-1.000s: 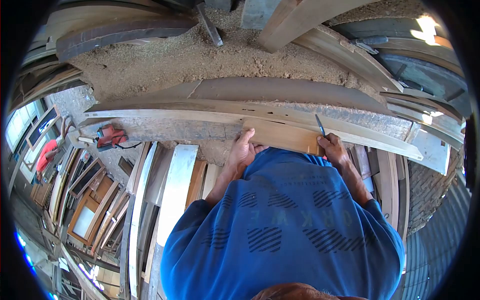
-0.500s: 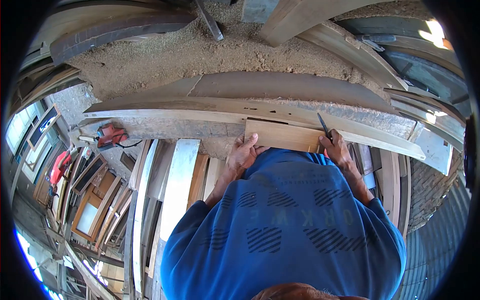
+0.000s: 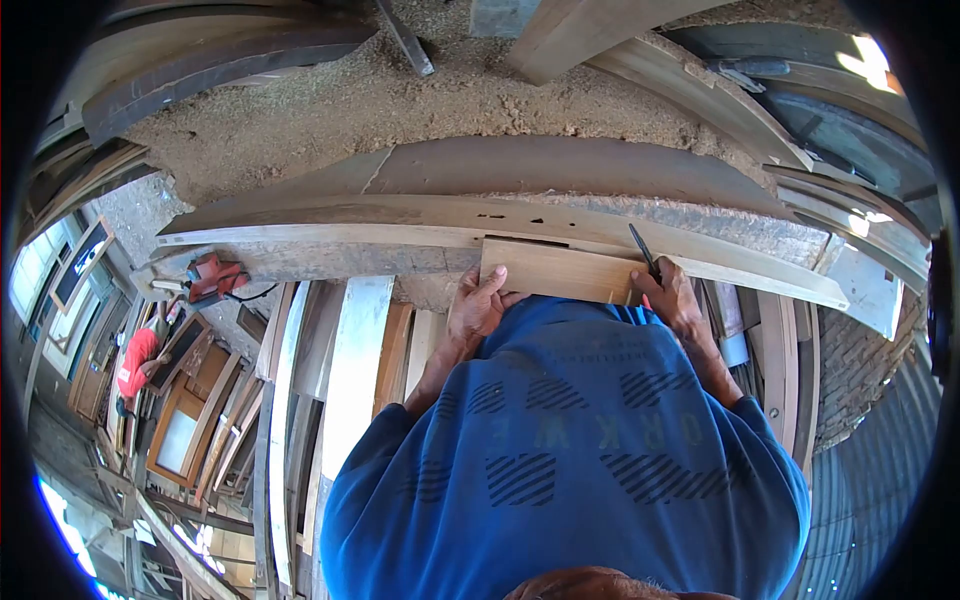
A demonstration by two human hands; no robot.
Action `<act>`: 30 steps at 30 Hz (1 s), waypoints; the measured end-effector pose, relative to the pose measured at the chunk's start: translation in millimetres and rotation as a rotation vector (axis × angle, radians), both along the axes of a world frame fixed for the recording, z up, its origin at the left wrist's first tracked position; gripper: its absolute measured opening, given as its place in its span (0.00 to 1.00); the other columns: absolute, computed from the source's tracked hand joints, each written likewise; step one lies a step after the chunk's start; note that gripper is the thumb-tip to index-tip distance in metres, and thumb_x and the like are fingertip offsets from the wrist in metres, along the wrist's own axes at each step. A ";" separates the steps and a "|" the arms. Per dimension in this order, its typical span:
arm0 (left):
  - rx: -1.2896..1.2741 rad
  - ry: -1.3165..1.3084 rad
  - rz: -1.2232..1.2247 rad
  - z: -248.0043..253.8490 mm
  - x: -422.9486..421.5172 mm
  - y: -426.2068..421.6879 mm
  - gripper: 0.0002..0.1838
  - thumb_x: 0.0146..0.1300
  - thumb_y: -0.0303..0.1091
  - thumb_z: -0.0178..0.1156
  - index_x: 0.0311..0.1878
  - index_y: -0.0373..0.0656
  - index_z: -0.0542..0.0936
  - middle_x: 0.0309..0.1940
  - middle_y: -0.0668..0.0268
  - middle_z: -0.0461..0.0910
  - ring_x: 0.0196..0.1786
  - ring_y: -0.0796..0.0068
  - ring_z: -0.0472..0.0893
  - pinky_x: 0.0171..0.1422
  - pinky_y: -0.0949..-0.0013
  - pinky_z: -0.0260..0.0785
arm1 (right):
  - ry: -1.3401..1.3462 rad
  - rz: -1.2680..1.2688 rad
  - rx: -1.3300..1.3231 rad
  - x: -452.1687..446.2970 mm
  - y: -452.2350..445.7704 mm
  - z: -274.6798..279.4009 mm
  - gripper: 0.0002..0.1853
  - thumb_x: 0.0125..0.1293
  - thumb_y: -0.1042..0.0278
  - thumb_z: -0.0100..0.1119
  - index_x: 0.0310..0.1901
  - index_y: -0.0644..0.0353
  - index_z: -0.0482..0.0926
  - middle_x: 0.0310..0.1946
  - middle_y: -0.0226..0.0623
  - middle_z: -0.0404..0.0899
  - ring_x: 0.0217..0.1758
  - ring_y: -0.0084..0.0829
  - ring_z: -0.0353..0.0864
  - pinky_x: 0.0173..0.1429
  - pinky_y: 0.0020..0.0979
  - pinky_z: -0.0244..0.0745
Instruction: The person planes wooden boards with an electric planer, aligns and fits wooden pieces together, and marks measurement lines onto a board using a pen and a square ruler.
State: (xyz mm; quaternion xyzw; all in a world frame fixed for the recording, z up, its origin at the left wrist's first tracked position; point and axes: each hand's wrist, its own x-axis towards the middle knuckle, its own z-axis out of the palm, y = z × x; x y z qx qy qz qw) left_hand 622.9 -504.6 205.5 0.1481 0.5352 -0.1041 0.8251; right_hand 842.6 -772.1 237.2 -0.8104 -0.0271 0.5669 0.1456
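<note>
A short flat wooden board (image 3: 560, 268) lies across the front of a long wooden beam (image 3: 400, 235). My left hand (image 3: 478, 305) grips the board's left end, thumb on its face and fingers curled below. At the right end, my right hand (image 3: 672, 295) is closed round a slim dark pointed tool (image 3: 643, 248) that looks like a pencil; its tip points up and left over the beam. The right thumb rests at the board's edge. Several small dark slots show in the beam's top, and a longer dark slot runs behind the board.
A red power tool (image 3: 215, 278) with a dark cord sits left on the bench. Sawdust (image 3: 330, 125) covers the ground beyond the beam. Planks (image 3: 360, 340) lean at left, by framed wooden panels (image 3: 180, 430). Further left, a person in red (image 3: 140, 362) bends among the wood.
The view has shifted slightly. Both my hands keep their hold on the board and the pencil-like tool. The person in red at far left has moved slightly right and down in view.
</note>
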 end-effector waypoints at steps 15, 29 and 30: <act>0.030 -0.002 0.033 -9.4 -13.4 -6.2 0.22 0.75 0.32 0.60 0.69 0.42 0.71 0.60 0.57 0.81 0.62 0.58 0.83 0.62 0.48 0.82 | 0.144 -0.499 0.383 5.4 81.0 -12.4 0.16 0.78 0.56 0.54 0.44 0.63 0.82 0.32 0.39 0.83 0.38 0.26 0.82 0.45 0.32 0.75; 0.035 0.001 -0.003 -12.1 -17.1 -3.9 0.19 0.76 0.31 0.59 0.67 0.43 0.73 0.59 0.58 0.82 0.59 0.62 0.84 0.59 0.53 0.84 | 0.324 -0.506 0.319 2.8 84.7 -30.0 0.11 0.72 0.69 0.56 0.47 0.66 0.82 0.33 0.37 0.88 0.34 0.19 0.78 0.42 0.27 0.77; 0.037 -0.001 -0.003 -11.7 -16.6 -4.1 0.20 0.76 0.31 0.59 0.67 0.43 0.73 0.59 0.58 0.82 0.59 0.62 0.84 0.58 0.54 0.84 | 0.320 -0.490 0.309 2.7 85.4 -29.8 0.11 0.72 0.69 0.56 0.47 0.66 0.82 0.33 0.37 0.88 0.34 0.19 0.78 0.42 0.26 0.77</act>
